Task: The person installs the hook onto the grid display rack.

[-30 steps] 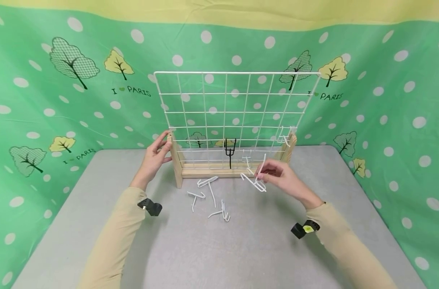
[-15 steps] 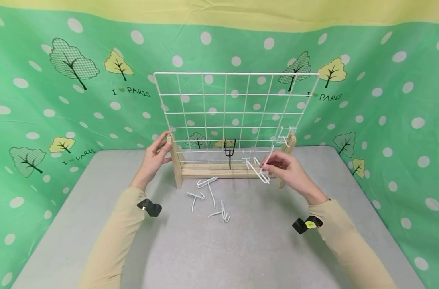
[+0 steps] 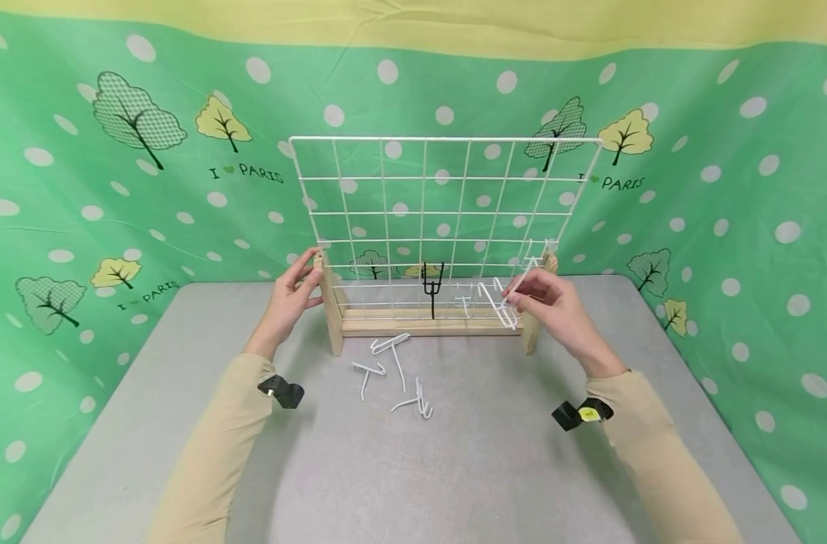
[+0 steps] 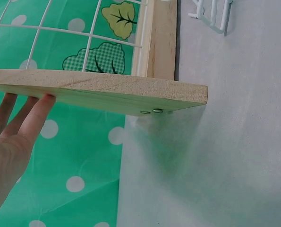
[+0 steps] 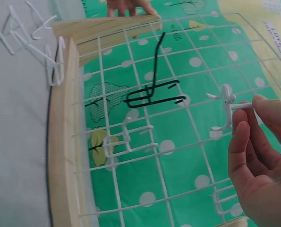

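My left hand (image 3: 294, 291) holds the upper end of the stand's left wooden post (image 3: 328, 310); the left wrist view shows several fingertips against its outer face. Between thumb and fingers, my right hand (image 3: 552, 310) pinches the prong of a white wire hook (image 5: 227, 106). Its crossbar and bent ends face the lower right of the white wire grid panel (image 3: 423, 177); contact with the wires is hard to tell. A black double hook (image 3: 432, 287) hangs on the grid's middle. White hooks hang right of it (image 5: 128, 139) and near the right post (image 3: 532, 261).
Three loose white hooks, one of them a long-pronged hook (image 3: 389, 344), lie on the grey table (image 3: 481, 453) in front of the stand. A wooden base bar (image 3: 400, 327) joins the posts. Green dotted cloth (image 3: 202, 204) encloses the back and sides.
My right hand has moved rightward and up with the white hook, bringing it closer to the grid's lower right. My left hand stays on the post.
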`<action>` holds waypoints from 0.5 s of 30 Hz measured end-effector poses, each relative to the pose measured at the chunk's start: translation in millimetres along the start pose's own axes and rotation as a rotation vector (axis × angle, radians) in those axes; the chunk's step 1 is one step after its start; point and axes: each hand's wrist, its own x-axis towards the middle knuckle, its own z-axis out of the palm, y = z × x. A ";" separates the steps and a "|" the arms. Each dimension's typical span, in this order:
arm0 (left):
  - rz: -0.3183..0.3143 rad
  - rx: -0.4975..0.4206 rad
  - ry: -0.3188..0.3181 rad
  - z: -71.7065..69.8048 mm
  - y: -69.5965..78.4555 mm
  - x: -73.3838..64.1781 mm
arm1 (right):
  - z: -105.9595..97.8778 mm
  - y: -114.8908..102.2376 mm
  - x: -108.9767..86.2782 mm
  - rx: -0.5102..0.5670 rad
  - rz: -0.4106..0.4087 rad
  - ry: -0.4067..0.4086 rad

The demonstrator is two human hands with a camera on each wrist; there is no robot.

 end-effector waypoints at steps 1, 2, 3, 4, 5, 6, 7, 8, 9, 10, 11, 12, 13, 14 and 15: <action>0.002 -0.004 -0.001 0.0 -0.3 0.1 | -0.4 -1.3 0.9 0.015 -0.008 0.011; 0.004 -0.005 -0.002 -0.1 -0.3 0.1 | -0.8 -2.7 1.9 0.030 -0.018 0.020; 0.004 -0.004 -0.002 0.0 -0.2 0.1 | -1.3 -4.1 2.9 0.044 -0.026 0.028; 0.002 -0.004 -0.002 0.1 -0.2 0.1 | -1.8 -5.4 3.8 0.057 -0.033 0.034; 0.000 -0.003 -0.001 0.2 -0.2 0.0 | -2.3 -6.6 4.8 0.064 -0.041 0.034; -0.003 -0.002 0.001 0.3 -0.1 -0.1 | -2.8 -7.6 5.8 0.071 -0.048 0.034; -0.006 -0.001 0.001 0.4 0.0 -0.2 | -3.4 -8.7 6.8 0.076 -0.054 0.034; -0.007 0.002 0.001 0.6 0.2 -0.3 | -4.0 -9.7 7.7 0.077 -0.057 0.033; -0.007 0.002 0.001 0.8 0.5 -0.4 | -4.6 -10.6 8.6 0.078 -0.060 0.032; -0.006 -0.001 0.001 0.9 0.6 -0.7 | -5.1 -11.4 9.6 0.079 -0.062 0.032; -0.003 -0.003 0.000 0.9 1.0 -1.0 | -5.6 -12.3 10.5 0.077 -0.067 0.031; 0.000 -0.005 -0.001 1.0 1.3 -1.2 | -6.1 -13.1 11.5 0.076 -0.070 0.034; 0.003 -0.008 -0.003 0.9 1.4 -1.4 | -6.5 -13.9 12.5 0.073 -0.074 0.038; 0.005 -0.011 -0.003 0.9 1.6 -1.6 | -6.8 -14.8 13.5 0.073 -0.078 0.042; 0.006 -0.014 -0.003 0.9 1.7 -1.5 | -7.2 -15.6 14.6 0.071 -0.084 0.046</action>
